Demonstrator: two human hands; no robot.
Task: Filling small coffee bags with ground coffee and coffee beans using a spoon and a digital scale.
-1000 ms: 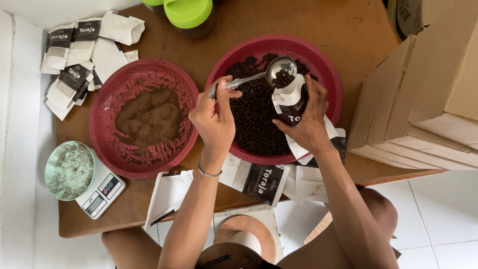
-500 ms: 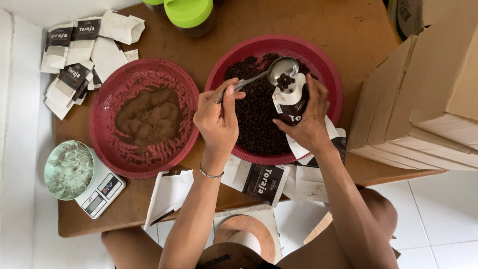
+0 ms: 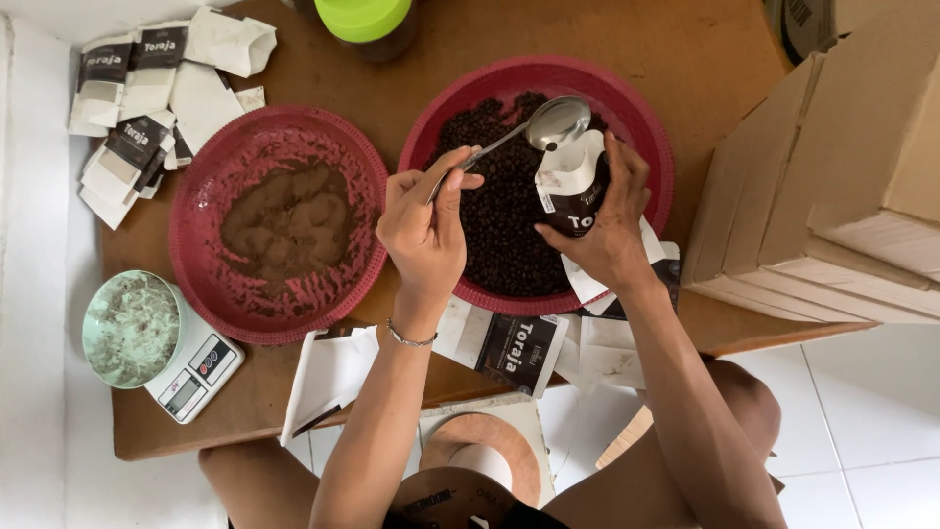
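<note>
While the left hand [image 3: 423, 230] pinches a metal spoon [image 3: 534, 132] whose bowl sits tipped at the mouth of a small white-and-black pouch [image 3: 570, 186], the right hand [image 3: 607, 225] wraps that pouch above the red bowl of dark beans [image 3: 499, 225]. Judging by the stock, this is midway (filled-looking pouches [image 3: 147, 108] lie top left, flat ones [image 3: 509, 348] wait at the table edge); how full this pouch is cannot be seen.

A brown wooden table [image 3: 705, 59] carries two red bowls side by side: one with dark beans [image 3: 627, 93] mid-table, one with brown powder [image 3: 201, 264] toward the left edge. White-and-black paper pouches [image 3: 147, 108] are heaped at the far left corner, more pouches [image 3: 509, 348] overhang the near edge, and a small scale [image 3: 201, 367] with a pale green dish [image 3: 130, 328] sits at the near left corner. Cardboard boxes [image 3: 832, 186] fill the right edge, and a green-lidded jar [image 3: 364, 18] stands at the far edge.
</note>
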